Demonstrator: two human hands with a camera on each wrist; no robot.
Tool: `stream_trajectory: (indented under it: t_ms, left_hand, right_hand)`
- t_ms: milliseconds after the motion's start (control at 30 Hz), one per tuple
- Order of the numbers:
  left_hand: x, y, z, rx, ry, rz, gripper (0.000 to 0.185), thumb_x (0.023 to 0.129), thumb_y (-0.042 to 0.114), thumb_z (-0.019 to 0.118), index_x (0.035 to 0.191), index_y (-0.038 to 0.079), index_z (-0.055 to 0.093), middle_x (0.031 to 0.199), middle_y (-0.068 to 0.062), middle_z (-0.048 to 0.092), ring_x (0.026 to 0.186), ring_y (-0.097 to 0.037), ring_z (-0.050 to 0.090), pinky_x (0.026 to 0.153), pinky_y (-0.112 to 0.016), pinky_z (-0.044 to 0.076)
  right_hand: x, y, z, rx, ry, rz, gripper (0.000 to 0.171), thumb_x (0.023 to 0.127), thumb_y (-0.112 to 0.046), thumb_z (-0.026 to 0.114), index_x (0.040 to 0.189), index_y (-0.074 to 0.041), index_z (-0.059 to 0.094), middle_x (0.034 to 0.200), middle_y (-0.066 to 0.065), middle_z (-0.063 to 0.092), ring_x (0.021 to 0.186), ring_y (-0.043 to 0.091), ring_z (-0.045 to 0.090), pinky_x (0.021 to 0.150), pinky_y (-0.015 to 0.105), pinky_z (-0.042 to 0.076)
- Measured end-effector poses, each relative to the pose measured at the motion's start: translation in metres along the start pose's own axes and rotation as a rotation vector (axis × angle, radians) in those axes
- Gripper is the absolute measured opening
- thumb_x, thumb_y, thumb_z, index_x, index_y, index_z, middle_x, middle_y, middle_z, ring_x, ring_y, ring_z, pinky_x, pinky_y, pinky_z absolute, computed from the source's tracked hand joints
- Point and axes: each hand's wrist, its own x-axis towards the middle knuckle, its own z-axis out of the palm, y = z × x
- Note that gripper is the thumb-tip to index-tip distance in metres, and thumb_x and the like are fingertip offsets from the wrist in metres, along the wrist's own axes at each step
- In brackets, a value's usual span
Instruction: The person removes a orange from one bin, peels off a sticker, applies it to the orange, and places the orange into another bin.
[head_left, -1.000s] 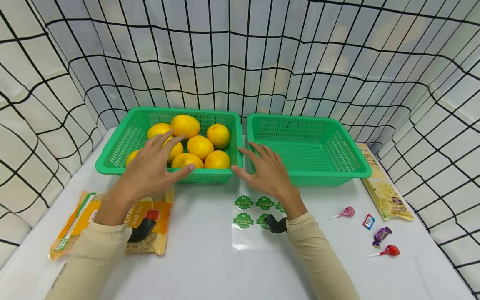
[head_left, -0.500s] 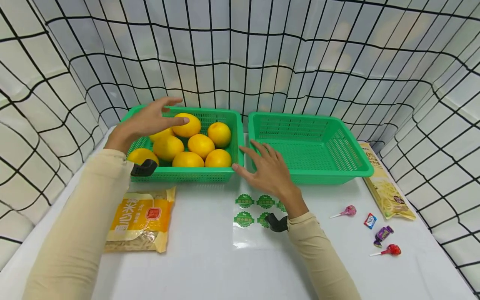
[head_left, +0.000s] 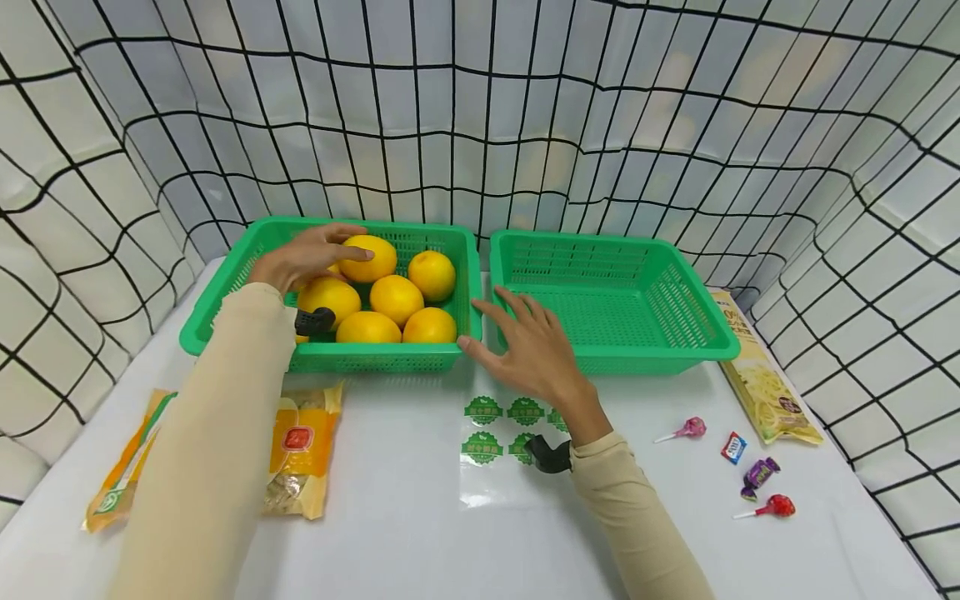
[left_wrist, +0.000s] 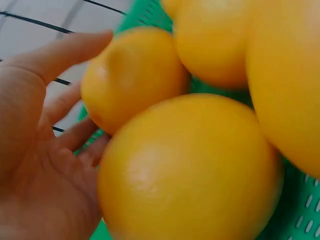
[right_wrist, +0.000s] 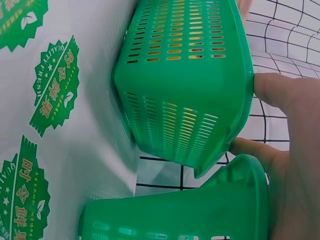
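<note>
A green basket [head_left: 375,360] at the left holds several yellow-orange fruits. My left hand [head_left: 311,250] reaches into it and grips the far orange [head_left: 369,258]. In the left wrist view that orange [left_wrist: 132,75] has the thumb laid over its top and fingers round its far side, with my left hand's palm [left_wrist: 35,175] beside a nearer orange [left_wrist: 190,170]. My right hand [head_left: 525,342] lies flat with spread fingers on the rims where the two baskets meet. The right wrist view shows my right hand [right_wrist: 295,150] touching the corner of the fruit basket [right_wrist: 185,85].
An empty green basket [head_left: 622,317] stands at the right. A clear sheet of green round stickers [head_left: 495,425] lies before my right wrist. An orange food packet [head_left: 300,450] sits at front left. A pasta packet [head_left: 765,392], lollipops [head_left: 690,427] and wrapped sweets [head_left: 757,475] are at the right.
My left hand moved from the near rim to the back of the basket, then came down onto the far orange. The right hand stayed on the rims.
</note>
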Motion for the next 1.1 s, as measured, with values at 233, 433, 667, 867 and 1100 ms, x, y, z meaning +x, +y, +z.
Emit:
stream_trajectory:
  t_ms: [233, 433, 667, 867, 1100]
  left_hand:
    - [0.007, -0.001, 0.004, -0.009, 0.029, -0.025, 0.082, 0.103, 0.040, 0.071, 0.169, 0.022, 0.025, 0.176, -0.018, 0.011, 0.147, -0.042, 0.039, 0.119, -0.057, 0.042]
    - [0.008, 0.003, 0.007, 0.025, 0.057, -0.043, 0.077, 0.102, 0.042, 0.070, 0.164, 0.020, 0.029, 0.174, -0.022, 0.013, 0.133, -0.042, 0.053, 0.111, -0.050, 0.051]
    - [0.010, 0.006, 0.010, 0.029, 0.090, -0.002, 0.069, 0.103, 0.035, 0.067, 0.157, 0.012, 0.030, 0.169, -0.026, 0.021, 0.107, -0.037, 0.067, 0.090, -0.042, 0.063]
    - [0.008, 0.014, 0.006, -0.028, 0.074, 0.040, 0.068, 0.105, 0.030, 0.065, 0.156, 0.010, 0.026, 0.164, -0.030, 0.023, 0.122, -0.042, 0.059, 0.090, -0.045, 0.065]
    - [-0.013, 0.039, 0.007, -0.082, 0.113, 0.154, 0.065, 0.103, 0.032, 0.068, 0.158, 0.020, 0.036, 0.164, -0.016, 0.026, 0.124, -0.033, 0.056, 0.093, -0.041, 0.063]
  right_hand:
    - [0.000, 0.000, 0.000, 0.006, 0.005, 0.011, 0.068, 0.103, -0.068, 0.049, 0.162, -0.035, 0.044, 0.174, 0.004, 0.029, 0.158, 0.036, 0.030, 0.127, 0.061, 0.026]
    - [0.000, 0.000, 0.002, 0.003, -0.007, 0.009, 0.068, 0.103, -0.068, 0.048, 0.162, -0.036, 0.043, 0.174, 0.004, 0.028, 0.158, 0.037, 0.029, 0.127, 0.060, 0.026]
    - [-0.001, 0.000, 0.003, 0.010, -0.004, 0.010, 0.068, 0.103, -0.068, 0.049, 0.162, -0.035, 0.044, 0.174, 0.004, 0.028, 0.159, 0.036, 0.028, 0.128, 0.061, 0.025]
    - [-0.001, 0.000, 0.002, 0.013, -0.018, 0.014, 0.069, 0.103, -0.068, 0.048, 0.163, -0.036, 0.042, 0.175, 0.004, 0.027, 0.159, 0.036, 0.026, 0.128, 0.061, 0.023]
    - [0.000, 0.004, -0.002, 0.060, -0.027, 0.015, 0.070, 0.102, -0.069, 0.049, 0.163, -0.035, 0.043, 0.176, 0.000, 0.026, 0.160, 0.035, 0.025, 0.128, 0.065, 0.020]
